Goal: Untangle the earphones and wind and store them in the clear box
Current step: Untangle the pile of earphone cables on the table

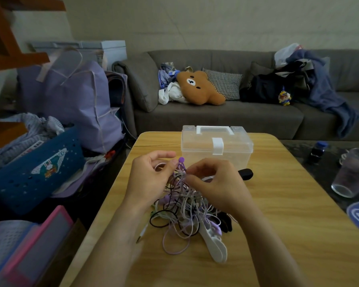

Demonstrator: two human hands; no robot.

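Note:
A tangle of earphone cables point(184, 212) in white, lilac and black lies on the wooden table point(278, 224), partly lifted at its top. My left hand point(151, 179) pinches the upper cables beside a purple silicone tie point(181, 162). My right hand point(214, 183) pinches the same bunch from the right. A gold jack plug point(140, 237) trails out at the left. White flat winders point(215, 245) lie under the tangle's near side. The clear box point(216, 146), lid closed with a white latch and handle, stands behind my hands.
A black object point(246, 174) lies right of my right hand, another black piece point(225, 222) beside the tangle. A glass cup point(349, 172) and small bottle point(318, 151) stand on a dark table at right. A blue basket point(35, 172) sits left; a sofa behind.

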